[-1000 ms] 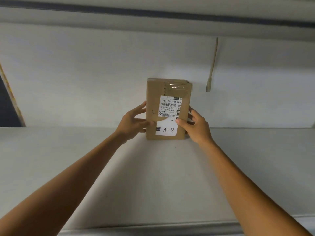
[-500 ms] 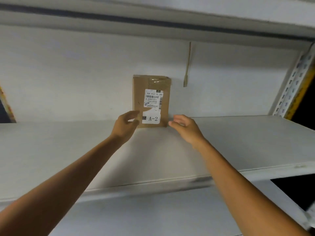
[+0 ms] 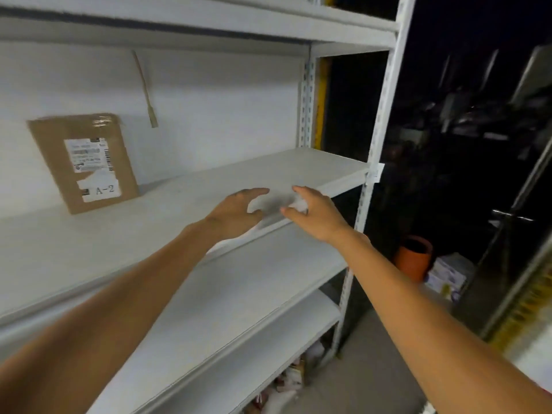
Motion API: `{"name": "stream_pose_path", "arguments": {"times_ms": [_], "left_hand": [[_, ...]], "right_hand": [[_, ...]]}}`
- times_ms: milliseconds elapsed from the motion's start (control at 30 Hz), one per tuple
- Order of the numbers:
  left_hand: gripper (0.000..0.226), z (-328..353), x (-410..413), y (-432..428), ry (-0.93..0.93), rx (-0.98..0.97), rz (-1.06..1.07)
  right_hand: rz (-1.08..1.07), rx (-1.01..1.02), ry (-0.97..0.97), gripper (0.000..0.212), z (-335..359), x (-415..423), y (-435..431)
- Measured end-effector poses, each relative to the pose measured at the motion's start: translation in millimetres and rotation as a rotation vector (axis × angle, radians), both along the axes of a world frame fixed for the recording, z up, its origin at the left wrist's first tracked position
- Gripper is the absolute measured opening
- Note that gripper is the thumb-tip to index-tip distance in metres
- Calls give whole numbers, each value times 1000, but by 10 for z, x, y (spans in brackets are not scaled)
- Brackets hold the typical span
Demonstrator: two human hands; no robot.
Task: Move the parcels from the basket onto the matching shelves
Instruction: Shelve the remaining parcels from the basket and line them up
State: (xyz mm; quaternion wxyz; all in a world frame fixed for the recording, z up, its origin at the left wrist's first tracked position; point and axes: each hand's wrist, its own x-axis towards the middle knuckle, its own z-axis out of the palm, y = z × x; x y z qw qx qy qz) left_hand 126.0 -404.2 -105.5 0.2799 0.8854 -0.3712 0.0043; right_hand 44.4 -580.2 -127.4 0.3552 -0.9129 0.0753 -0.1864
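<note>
A brown cardboard parcel (image 3: 83, 162) with a white label marked A-2 stands upright on a white shelf (image 3: 185, 201), leaning against the back wall at the left. My left hand (image 3: 236, 210) hovers over the shelf's front edge, well to the right of the parcel, fingers relaxed and holding nothing. My right hand (image 3: 313, 213) is just beside it, fingers spread, also holding nothing. The basket is out of sight.
White shelves run above and below, held by a perforated white upright (image 3: 373, 162) at the right. A strip of brown tape (image 3: 146, 91) hangs on the back wall. An orange pot (image 3: 413, 256) and a box (image 3: 446, 276) sit on the dark floor at right. Packets (image 3: 286, 380) lie under the lowest shelf.
Both hands have let go of the parcel and pulled back to the right. The view has swung right, so the parcel now stands at the left.
</note>
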Motion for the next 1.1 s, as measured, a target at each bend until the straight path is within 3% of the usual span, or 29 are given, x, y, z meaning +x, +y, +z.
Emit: {"name": "stream_pose_path", "arguments": {"times_ms": [233,433,533,633,767,900,1100], "left_hand": [[53,-414,-753,-1699,48,59,-391],[54,-999,-1421,-2879,59,197,-720],[55,-1289,-1724,-3350,70,251,-881],[56,-1595,-1984,-3705,87,293,-1020],[58,-2000,-2253,-4026,93,376,-1138],[55,-2345,-2564,-4269,165,422,-1215],[53,-2736,-3047,-4559,207,504,-1327]], "right_hand": [[-382,64,114,70,-492,-1271,-1273],[-622,123,224,56,-1038,-2217,-1911],[-775,146,325,65,-1265,-2634,-2136],[-871,168,374,64,-1467,-2999,-2296],[-965,365,404,64,-1753,-3436,-2315],[-1051,411,443,40,-2095,-3857,-2240],[-1238,444,479,60,-2475,-4467,-2346]]}}
